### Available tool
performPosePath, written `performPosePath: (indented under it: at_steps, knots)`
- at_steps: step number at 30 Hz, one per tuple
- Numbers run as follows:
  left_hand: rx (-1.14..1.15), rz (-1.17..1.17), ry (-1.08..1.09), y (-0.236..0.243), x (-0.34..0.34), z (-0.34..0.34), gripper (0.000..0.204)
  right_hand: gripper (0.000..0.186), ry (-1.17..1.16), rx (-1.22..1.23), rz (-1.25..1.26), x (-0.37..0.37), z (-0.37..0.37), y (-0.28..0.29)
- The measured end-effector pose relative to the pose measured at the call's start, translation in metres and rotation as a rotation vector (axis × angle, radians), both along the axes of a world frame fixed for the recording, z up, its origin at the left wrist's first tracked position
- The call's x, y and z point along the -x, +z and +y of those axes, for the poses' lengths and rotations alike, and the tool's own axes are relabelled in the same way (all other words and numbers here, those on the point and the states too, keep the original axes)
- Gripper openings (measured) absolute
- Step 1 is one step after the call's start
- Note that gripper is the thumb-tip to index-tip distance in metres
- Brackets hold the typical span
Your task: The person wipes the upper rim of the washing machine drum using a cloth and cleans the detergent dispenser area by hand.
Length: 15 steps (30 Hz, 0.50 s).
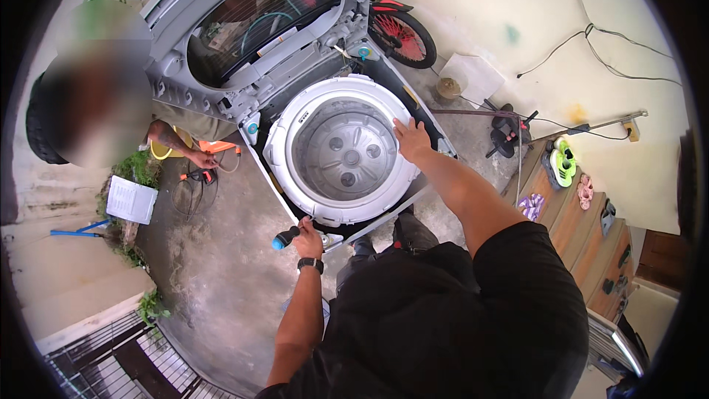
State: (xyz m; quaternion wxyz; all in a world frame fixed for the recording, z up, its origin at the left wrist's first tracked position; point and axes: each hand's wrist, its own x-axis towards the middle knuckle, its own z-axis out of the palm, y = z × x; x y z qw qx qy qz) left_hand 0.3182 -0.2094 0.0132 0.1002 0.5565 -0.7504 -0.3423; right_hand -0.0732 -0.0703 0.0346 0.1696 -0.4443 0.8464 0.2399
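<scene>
An opened top-load washing machine (pixel 260 177) stands before me, its grey lid (pixel 162 29) raised at the back. Its white tub ring (pixel 281 137) surrounds a drum (pixel 347 155). My left hand (pixel 306 238) is closed on a screwdriver (pixel 284 238) with a blue-and-black handle, at the front-left of the ring, where its tip is hard to make out. My right hand (pixel 410 140) rests with fingers apart on the right side of the ring.
A co-worker (pixel 185 140) at left holds a thin hose near a power drill (pixel 201 175). A bicycle wheel (pixel 399 37) is behind the machine. Right are a black tool (pixel 502 137) and wooden steps (pixel 535 236) with footwear. A white board (pixel 131 199) lies left.
</scene>
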Motion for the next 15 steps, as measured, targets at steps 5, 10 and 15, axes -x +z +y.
performPosePath:
  at_steps: [5, 10, 15]
  knots:
    - [-0.015, -0.102, -0.098, 0.013, 0.017, 0.01, 0.042, 0.056, -0.098, -0.062, 0.01, 0.012, 0.0, -0.01]
    - [0.015, -0.025, -0.116, 0.017, 0.036, 0.024, 0.04, 0.055, -0.128, -0.1, -0.033, 0.038, 0.007, -0.014]
    - [0.013, 0.031, -0.092, 0.022, 0.043, 0.026, 0.036, 0.067, -0.138, -0.079, -0.077, 0.041, 0.008, -0.01]
